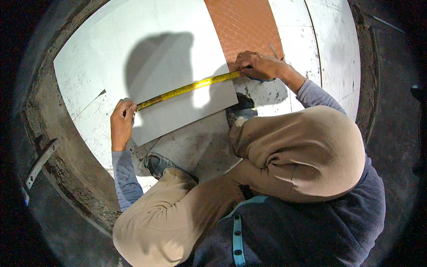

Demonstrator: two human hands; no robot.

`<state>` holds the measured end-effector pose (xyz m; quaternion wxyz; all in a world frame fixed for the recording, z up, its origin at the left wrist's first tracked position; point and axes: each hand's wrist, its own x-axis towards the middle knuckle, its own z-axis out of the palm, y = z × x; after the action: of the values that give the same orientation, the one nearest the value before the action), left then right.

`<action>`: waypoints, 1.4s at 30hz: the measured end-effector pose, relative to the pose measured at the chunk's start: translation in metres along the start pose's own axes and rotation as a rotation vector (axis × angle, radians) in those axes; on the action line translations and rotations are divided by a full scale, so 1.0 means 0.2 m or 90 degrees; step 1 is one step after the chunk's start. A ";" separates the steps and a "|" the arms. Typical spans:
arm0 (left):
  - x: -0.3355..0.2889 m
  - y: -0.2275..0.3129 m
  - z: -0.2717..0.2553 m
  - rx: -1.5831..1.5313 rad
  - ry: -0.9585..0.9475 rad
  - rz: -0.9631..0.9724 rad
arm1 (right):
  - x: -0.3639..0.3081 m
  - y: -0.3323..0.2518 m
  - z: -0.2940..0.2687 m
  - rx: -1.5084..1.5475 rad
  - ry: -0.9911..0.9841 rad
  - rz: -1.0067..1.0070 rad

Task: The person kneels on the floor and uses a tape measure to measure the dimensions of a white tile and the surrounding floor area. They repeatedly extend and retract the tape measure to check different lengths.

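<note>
A yellow tape measure (191, 88) is drawn out across a large pale, smooth tile (187, 116). Its left end is pinched between the thumb and fingers of my left hand (123, 118), at the tile's left side. At the other end, my right hand (262, 66) is closed around the tape's case, mostly hidden by the fingers; a dark blue edge shows beneath them. That hand is just past the tile's right edge, over an orange-brown panel (242, 29) with a grid texture. The blade lies slantwise, higher at the right.
White, dirt-marked flooring (334, 53) with dark joints surrounds the tile. My shoes (156, 165) rest close to its near edge, below my bent knees (311, 151). A strip of rough bare ground (58, 138) borders the left, where a metal bar (42, 162) lies. Shadows cover part of the tile.
</note>
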<state>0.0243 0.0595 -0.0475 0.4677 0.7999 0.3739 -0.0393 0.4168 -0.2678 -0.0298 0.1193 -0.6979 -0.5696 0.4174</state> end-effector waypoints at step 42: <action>-0.05 -0.12 -0.13 -0.045 0.025 -0.027 | 0.02 0.11 0.05 0.052 0.017 -0.134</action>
<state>-0.0056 0.0809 -0.0468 0.4873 0.7752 0.4015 -0.0200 0.4250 -0.2746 -0.0532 0.1984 -0.6345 -0.6207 0.4157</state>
